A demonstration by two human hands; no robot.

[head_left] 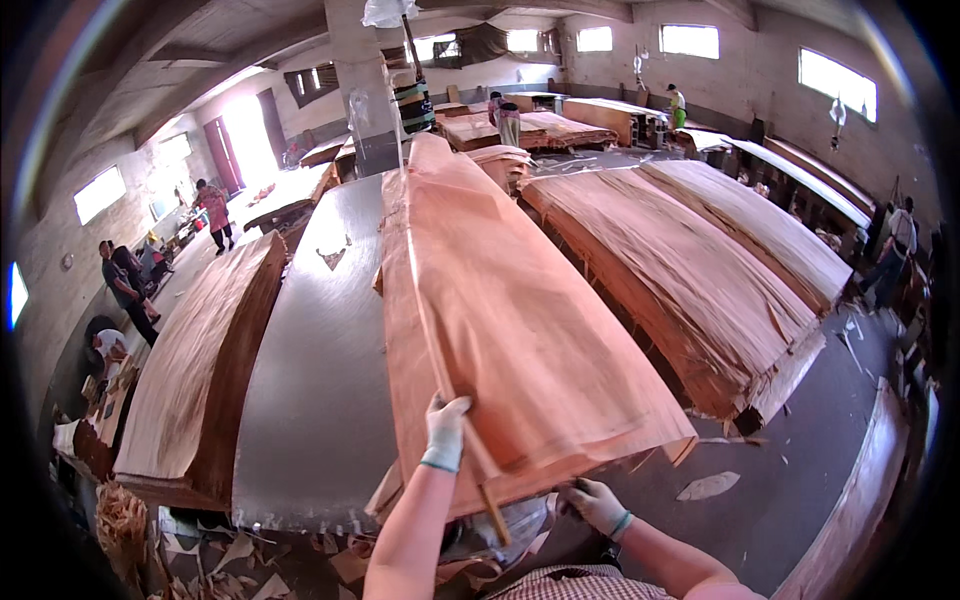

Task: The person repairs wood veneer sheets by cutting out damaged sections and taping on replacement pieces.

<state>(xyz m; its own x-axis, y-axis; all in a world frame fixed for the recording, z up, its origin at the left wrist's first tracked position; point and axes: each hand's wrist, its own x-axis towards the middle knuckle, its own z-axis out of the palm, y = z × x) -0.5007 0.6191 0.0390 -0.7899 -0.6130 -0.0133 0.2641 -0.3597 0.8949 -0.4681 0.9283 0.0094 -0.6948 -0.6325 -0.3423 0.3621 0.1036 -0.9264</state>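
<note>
Where the left gloved hand rests: beside a long thin stick on the veneer sheet, thumb reaching toward the stick, fingers partly curled; I cannot tell whether they grip it.
Right gloved hand: by the sheet's near edge, fingers bent; whether it holds anything is unclear.
Veneer sheet: large, pinkish-tan, rippled, lying lengthwise in front of the person.
Grey tabletop: smooth, just left of the sheet.
Left veneer stack: beyond the tabletop.
Right veneer stack: across a gap.
Background: several people, bright windows.
</note>
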